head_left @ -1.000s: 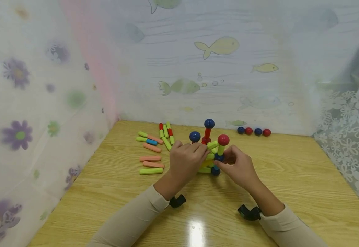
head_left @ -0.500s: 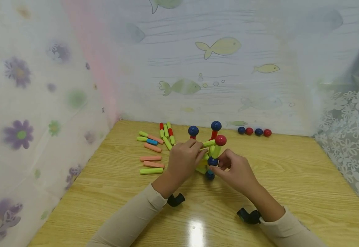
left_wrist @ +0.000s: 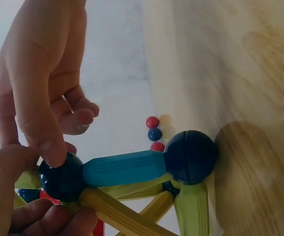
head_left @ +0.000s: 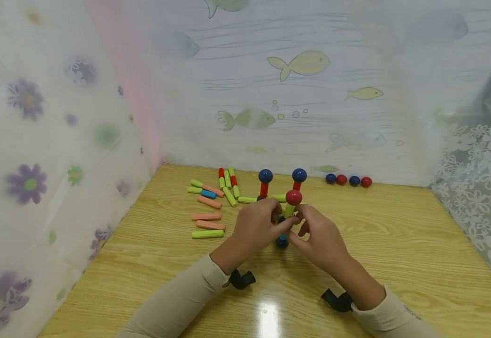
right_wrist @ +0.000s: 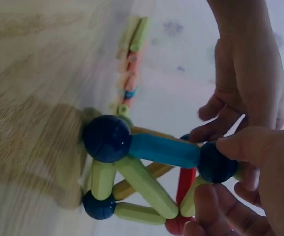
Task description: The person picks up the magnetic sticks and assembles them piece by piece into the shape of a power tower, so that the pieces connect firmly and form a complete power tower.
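Note:
A ball-and-stick construction stands between both hands, partly hidden by them. A red ball (head_left: 294, 197) tops a lime stick on its near side, and two blue balls (head_left: 299, 175) rise on red sticks behind. In the left wrist view a teal stick (left_wrist: 125, 168) links a held blue ball (left_wrist: 61, 177) to a lower blue ball (left_wrist: 191, 157) by the table. My right hand (head_left: 319, 237) pinches that held ball, the thumb (right_wrist: 238, 145) on it. Fingers of my left hand (head_left: 254, 223) curl round the same corner, its thumb meeting my right fingers.
Loose lime stick (head_left: 207, 234), orange stick (head_left: 206, 216) and several other sticks lie on the table (head_left: 380, 249) to the left. Red and blue balls (head_left: 341, 180) line the back right, by the fish-printed curtain. Dark wrist mounts hang under both wrists.
The construction has turned and its red-topped corner has shifted left. My left hand has left the upper lime stick for the corner my right hand holds; my right hand has moved slightly left.

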